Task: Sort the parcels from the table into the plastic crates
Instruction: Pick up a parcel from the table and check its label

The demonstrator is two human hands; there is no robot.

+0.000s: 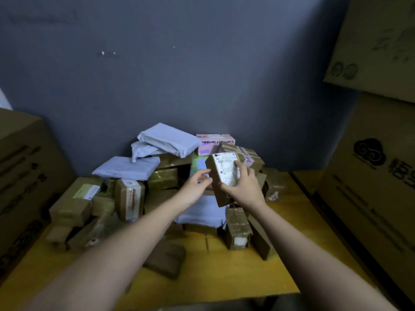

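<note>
Overhead, both arms are reaching forward: the right hand [243, 187] is gripping a labelled brown parcel [221, 176] above the parcel heap [134, 187] on the yellow worktop [224, 272], the left hand [197, 187] touching it, fingers relaxed.

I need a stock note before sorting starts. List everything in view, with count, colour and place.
held parcel: one, brown with white label, lifted above the pile
brown parcels: many, heaped on the table
pale mailer bags: several, on the heap
pink box: one, at the back
table: one, yellow
big cartons: brown, both sides
crates: none seen
left hand: fingers touch the parcel's left side
right hand: grips the held parcel
</note>
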